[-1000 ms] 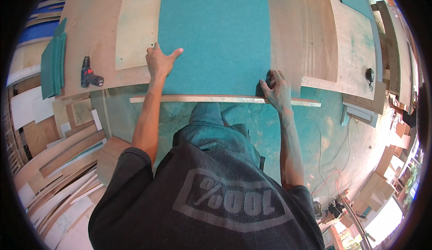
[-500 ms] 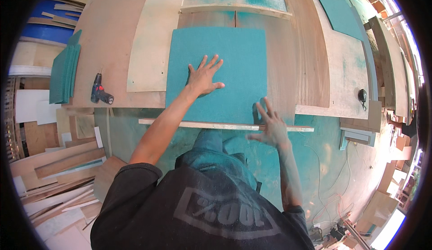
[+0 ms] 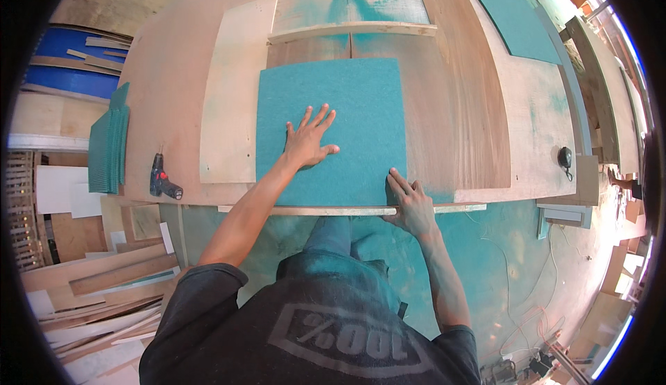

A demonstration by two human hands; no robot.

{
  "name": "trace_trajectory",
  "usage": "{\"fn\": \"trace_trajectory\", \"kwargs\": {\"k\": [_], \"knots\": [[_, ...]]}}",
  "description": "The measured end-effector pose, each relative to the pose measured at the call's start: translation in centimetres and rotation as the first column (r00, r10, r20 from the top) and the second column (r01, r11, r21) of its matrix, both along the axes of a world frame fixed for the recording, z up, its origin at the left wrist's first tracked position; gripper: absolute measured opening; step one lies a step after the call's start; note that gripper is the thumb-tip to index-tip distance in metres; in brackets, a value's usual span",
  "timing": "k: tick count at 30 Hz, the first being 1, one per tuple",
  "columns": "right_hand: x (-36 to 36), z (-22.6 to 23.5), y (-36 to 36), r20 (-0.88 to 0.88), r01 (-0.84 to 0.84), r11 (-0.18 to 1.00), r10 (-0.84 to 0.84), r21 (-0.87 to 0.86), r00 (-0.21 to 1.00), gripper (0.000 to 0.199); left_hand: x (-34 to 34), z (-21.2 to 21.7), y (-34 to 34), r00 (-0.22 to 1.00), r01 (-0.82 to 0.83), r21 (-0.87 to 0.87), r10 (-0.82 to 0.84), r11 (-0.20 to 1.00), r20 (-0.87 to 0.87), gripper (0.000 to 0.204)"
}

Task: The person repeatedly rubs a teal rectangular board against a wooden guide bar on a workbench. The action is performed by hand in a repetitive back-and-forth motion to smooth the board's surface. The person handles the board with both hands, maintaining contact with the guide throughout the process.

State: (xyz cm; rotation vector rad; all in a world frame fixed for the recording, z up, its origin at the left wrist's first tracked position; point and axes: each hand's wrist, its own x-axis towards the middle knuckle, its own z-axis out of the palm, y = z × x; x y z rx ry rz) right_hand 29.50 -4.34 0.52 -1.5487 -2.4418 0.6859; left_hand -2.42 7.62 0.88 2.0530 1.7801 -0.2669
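Teal panel (image 3: 368,118) beneath our left hand (image 3: 309,141), with our right hand (image 3: 411,203) at its near right corner

We have the panel lying flat by the middle of the counter's (image 3: 166,93) near edge. A wooden strip (image 3: 326,211) runs along that edge and reaches past the panel on both sides.

Our left hand is spread palm down a little left of the panel's centre, pressing on its face and grasping nothing. Our right hand is the nearer one to the strip: its fingers lie at the panel's right edge and its thumb reaches toward the strip. We cannot tell whether it squeezes anything there. From that hand, the panel lies to the left and away from us; it looks almost square, so we can pick out no long axis.

A batten (image 3: 354,31) lies beyond the panel's far edge, apart from it. The drill (image 3: 164,182) sits near the counter's near left corner.
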Motion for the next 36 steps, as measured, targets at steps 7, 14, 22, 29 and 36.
{"fn": "trace_trajectory", "kwargs": {"k": [7,14,22,29,36], "knots": [[-0.7,-0.5,7.8,0.004,-0.028,0.996,0.028,0.082,1.000,0.103,-1.5,-0.9,8.0,0.999,0.033,0.015,-0.032,0.999,-0.028,0.100],[-1.7,-0.7,16.3,-0.013,-0.012,0.997,0.013,0.078,1.000,0.104,-2.8,-1.3,16.9,0.998,0.044,0.008,-0.044,0.999,-0.042,0.101],[-3.3,-1.7,26.1,0.039,-0.011,1.000,0.010,0.027,0.999,0.108,-4.9,-2.6,26.9,0.994,0.086,0.014,-0.085,0.996,-0.074,0.102],[-4.0,-2.0,33.5,0.066,-0.013,0.998,0.009,0.064,0.998,0.107,-6.0,-3.5,35.4,0.993,0.099,0.020,-0.097,0.995,-0.072,0.102],[-5.2,-2.2,40.8,0.123,0.003,0.999,-0.008,0.047,0.992,0.110,-6.3,-3.9,40.8,0.996,-0.019,0.050,0.024,0.999,-0.088,0.087]]}}
